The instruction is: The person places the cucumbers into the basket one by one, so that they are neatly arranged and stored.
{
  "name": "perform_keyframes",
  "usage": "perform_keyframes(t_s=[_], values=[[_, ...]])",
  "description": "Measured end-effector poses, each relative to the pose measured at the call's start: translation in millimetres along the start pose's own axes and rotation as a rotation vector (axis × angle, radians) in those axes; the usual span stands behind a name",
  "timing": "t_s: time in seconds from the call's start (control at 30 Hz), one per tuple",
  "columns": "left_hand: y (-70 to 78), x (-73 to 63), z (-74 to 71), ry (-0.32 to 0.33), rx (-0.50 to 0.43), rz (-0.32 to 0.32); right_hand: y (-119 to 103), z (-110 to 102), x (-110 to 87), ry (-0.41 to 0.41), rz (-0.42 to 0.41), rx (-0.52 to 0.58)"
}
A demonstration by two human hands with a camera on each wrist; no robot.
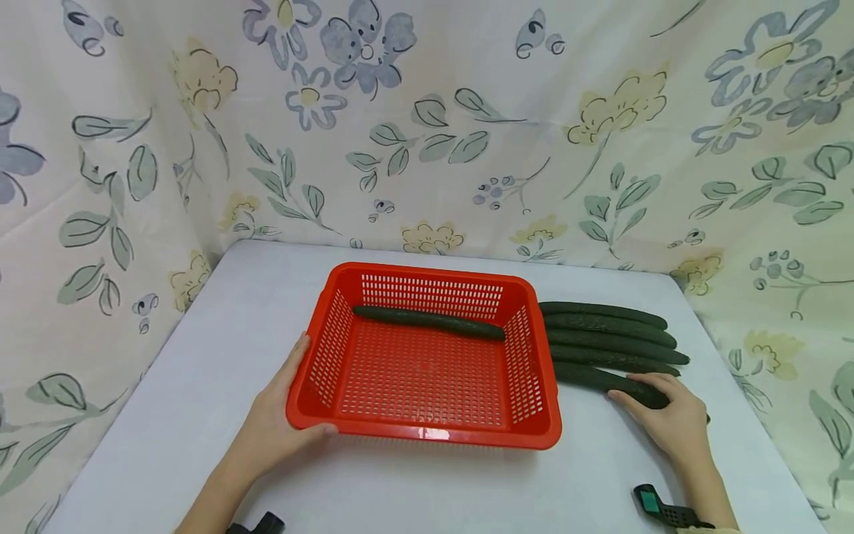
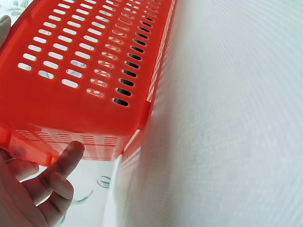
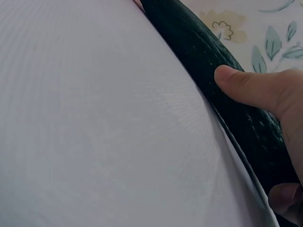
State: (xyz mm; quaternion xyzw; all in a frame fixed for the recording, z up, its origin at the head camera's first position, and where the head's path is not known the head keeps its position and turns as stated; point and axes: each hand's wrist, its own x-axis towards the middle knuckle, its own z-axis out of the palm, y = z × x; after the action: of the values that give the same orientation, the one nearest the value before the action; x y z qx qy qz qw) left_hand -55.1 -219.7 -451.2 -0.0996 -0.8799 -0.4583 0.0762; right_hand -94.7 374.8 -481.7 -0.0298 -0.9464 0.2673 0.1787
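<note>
A red plastic basket (image 1: 427, 437) with slotted walls stands on the white table, and one long cucumber (image 1: 430, 320) lies inside it along the far wall. My left hand (image 1: 276, 419) grips the basket's near left corner, thumb at the front rim and fingers against the left side. In the left wrist view its fingers (image 2: 66, 158) bend under the rim beside the slotted wall. On the right, my right hand (image 1: 674, 419) holds the nearest cucumber (image 1: 600, 378) close to its right end. The right wrist view has the thumb across this dark green cucumber (image 3: 189, 42), which lies on the tabletop.
Several more cucumbers (image 1: 607, 340) lie side by side, right of the basket, their left ends hidden by its wall. The white tabletop (image 1: 427, 497) ends at the back and sides near a flowered curtain (image 1: 427, 148). Each wrist carries a black strapped device (image 1: 667, 508).
</note>
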Motion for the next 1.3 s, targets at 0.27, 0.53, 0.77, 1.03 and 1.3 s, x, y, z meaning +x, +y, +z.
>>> perform_keyframes(t_s=[0.27, 0.53, 0.77, 1.03, 1.3], values=[[1.2, 0.0, -0.1, -0.004, 0.001, -0.004, -0.4, -6.0, -2.3, 0.017, 0.056, -0.028], [0.3, -0.3, 3.8, -0.019, -0.011, -0.014, -8.1, -18.1, -7.1, 0.023, 0.164, -0.005], [-0.5, 0.6, 0.7, -0.012, -0.017, -0.021, -16.0, -19.9, -1.5, 0.108, 0.328, 0.046], [-1.9, 0.2, -0.9, -0.008, -0.024, -0.028, -25.6, -13.4, 7.2, 0.164, 0.364, 0.099], [-0.3, 1.1, 0.6, -0.016, -0.028, -0.023, -25.2, -17.4, 10.9, 0.157, 0.396, 0.134]])
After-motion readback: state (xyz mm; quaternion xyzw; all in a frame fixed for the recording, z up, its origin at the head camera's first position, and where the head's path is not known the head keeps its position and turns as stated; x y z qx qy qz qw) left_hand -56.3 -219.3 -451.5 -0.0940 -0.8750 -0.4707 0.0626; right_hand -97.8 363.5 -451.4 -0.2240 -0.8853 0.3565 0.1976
